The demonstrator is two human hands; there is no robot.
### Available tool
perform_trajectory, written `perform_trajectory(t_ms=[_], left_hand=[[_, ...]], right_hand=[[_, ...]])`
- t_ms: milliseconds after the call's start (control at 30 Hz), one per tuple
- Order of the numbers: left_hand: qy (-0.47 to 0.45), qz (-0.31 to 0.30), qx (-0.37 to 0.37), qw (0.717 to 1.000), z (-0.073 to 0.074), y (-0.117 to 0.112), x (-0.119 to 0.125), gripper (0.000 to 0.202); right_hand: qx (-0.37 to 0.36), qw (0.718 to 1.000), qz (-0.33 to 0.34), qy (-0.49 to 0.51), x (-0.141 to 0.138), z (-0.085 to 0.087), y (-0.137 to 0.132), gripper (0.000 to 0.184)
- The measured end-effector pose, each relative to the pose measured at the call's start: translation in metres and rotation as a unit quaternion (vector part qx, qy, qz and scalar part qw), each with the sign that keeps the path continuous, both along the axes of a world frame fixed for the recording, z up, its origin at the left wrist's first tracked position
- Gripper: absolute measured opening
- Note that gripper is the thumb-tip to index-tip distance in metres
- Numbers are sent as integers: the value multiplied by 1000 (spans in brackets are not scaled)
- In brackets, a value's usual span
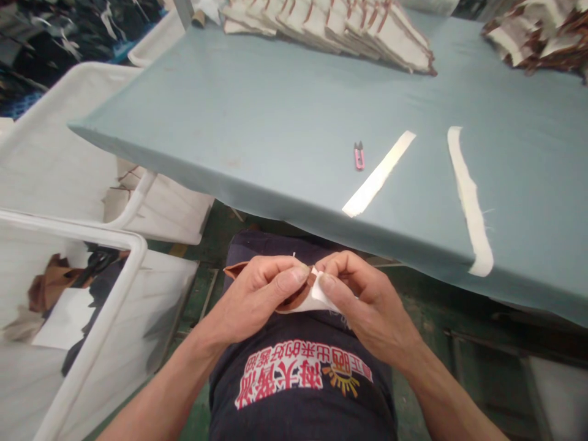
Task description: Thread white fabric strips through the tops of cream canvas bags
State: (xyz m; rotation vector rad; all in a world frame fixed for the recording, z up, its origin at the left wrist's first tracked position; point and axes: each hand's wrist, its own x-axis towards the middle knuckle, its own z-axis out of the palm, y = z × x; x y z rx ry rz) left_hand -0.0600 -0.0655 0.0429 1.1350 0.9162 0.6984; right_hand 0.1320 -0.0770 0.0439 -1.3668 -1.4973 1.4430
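Over my lap, my left hand [269, 291] pinches a brown piece with a white side [298, 301], which looks like leather or fabric. One brown corner of it sticks out beyond my left knuckles. My right hand [358, 294] is closed on the piece's other end, where a white strip [321, 295] shows under the thumb. Both thumbs lie on top, close together, and the fingers hide much of the piece. On the table ahead lie pink thread snips [359, 158] and two cream cloth strips, one slanted [380, 174], the other [469, 202] hanging slightly over the edge.
The blue-green covered table [220, 122] spans the view before me. A row of overlapping white pieces [321, 27] lies at its back, with a brown and white heap [542, 37] at far right. White bins [138, 245] holding scraps stand at left. A dark printed apron [303, 380] covers my lap.
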Motion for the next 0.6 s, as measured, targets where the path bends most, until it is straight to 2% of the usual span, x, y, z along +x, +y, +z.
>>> perform_trajectory(t_ms=[167, 267, 400, 600], left_hand=[[9, 13, -46, 999, 5, -1, -2, 20], [6, 22, -54, 998, 6, -2, 0, 17], [-1, 31, -28, 999, 4, -3, 1, 15], [-1, 63, 8, 998, -10, -8, 3, 20]], right_hand=[[16, 1000, -7, -10, 0, -3, 0, 20], [39, 999, -19, -9, -2, -3, -1, 19], [67, 997, -37, -22, -5, -1, -3, 16], [63, 995, -62, -46, -10, 2, -5, 14]])
